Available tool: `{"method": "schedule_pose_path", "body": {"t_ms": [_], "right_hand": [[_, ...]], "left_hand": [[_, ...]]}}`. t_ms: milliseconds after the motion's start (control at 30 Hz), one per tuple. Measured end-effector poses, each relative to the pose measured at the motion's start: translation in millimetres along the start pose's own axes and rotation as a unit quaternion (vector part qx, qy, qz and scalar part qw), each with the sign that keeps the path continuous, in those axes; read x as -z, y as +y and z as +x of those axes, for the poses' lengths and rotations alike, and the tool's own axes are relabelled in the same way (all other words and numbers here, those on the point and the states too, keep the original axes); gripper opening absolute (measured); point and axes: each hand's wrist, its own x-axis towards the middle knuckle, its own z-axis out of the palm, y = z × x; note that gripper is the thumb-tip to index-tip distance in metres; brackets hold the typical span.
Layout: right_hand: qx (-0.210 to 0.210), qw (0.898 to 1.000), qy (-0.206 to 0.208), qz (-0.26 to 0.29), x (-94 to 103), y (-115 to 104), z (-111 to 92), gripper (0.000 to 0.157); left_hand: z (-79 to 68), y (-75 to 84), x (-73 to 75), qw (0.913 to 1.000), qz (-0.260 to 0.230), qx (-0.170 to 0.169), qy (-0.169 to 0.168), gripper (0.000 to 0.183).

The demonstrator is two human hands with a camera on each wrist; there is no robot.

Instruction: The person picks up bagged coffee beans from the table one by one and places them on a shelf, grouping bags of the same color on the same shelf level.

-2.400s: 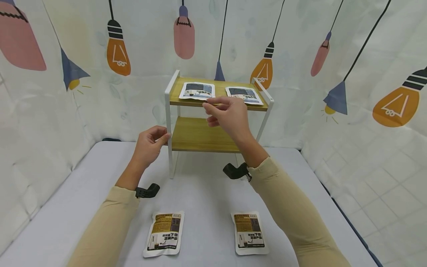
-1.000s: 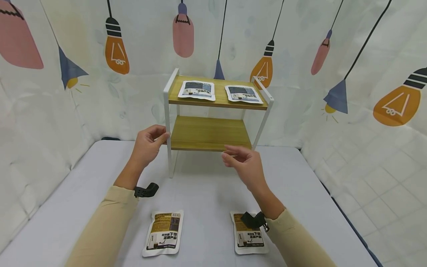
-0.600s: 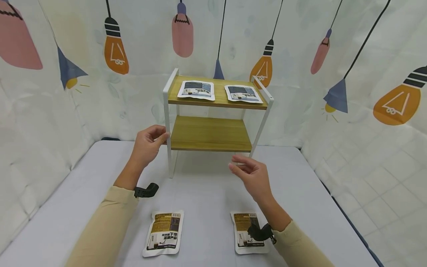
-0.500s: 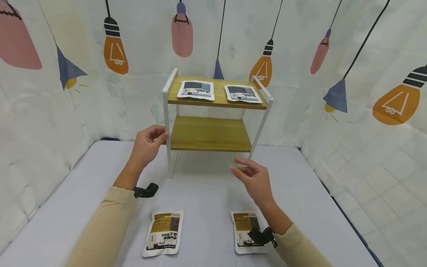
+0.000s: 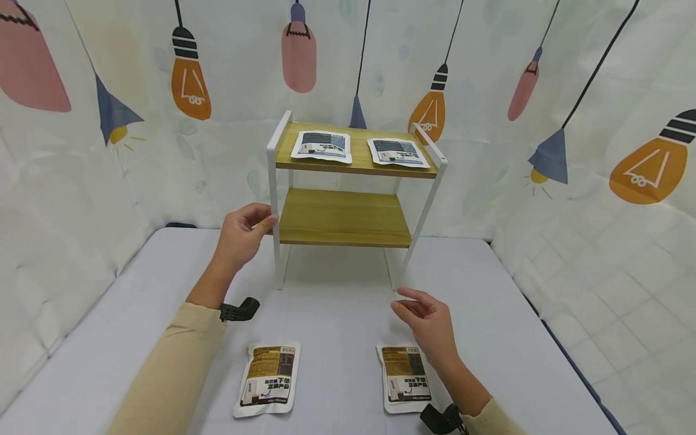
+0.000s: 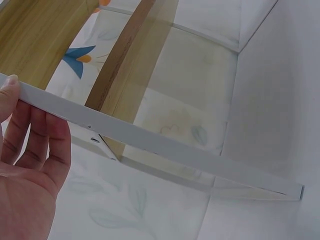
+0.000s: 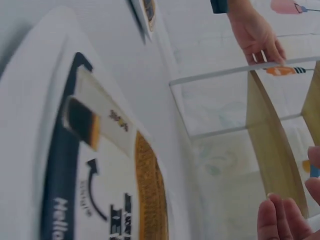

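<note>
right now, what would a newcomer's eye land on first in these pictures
Probably the white-framed shelf at the back of the table, with two blue-labelled pouches lying on its top board. The left fingers grip its left upright, and two brown-labelled pouches lie on the table in front. Orange bulbs are printed on the backdrop behind.

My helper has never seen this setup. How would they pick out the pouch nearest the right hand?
Start at the two-tier shelf on the white table. In front of it, to the person's right, lies a gold-labelled pouch. Unlike its gold twin further left, it lies nearest the right hand; the two shelf pouches have blue labels.
</note>
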Motion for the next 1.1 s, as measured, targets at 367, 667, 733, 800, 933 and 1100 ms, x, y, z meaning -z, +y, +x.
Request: {"method": "schedule_pose_path", "body": {"t_ms": [367,667,733,800,933,1100], "right_hand": [[-0.064,0.997,-0.009,-0.05,20.0,22,-22,0.05],[-0.081,0.988,-0.035,-0.124,29.9,25,-39,0.052],[-0.089,0.986,-0.042,-0.138,31.0,27,-41,0.053],[-0.103,0.982,-0.049,-0.148,32.0,29,-44,0.056],[-0.128,0.976,-0.052,-0.171,33.8,30,-52,0.062],[-0.142,0.966,-0.053,-0.209,36.3,26,-61,0.061]], "left_hand": [[3.7,0.4,-3.2,1.0,-0.001,-0.002,-0.005,0.031],[2.0,1.3,-1.0,1.0,0.002,0.004,-0.002,0.033],[2.2,0.7,0.2,1.0,0.001,0.004,0.0,0.033],[2.2,0.1,0.9,1.0,-0.001,0.003,0.002,0.033],[1.9,-0.7,0.7,1.0,-0.004,0.003,0.003,0.034],[0.9,0.0,-1.4,0.9999,-0.008,0.005,0.004,0.034]]}}
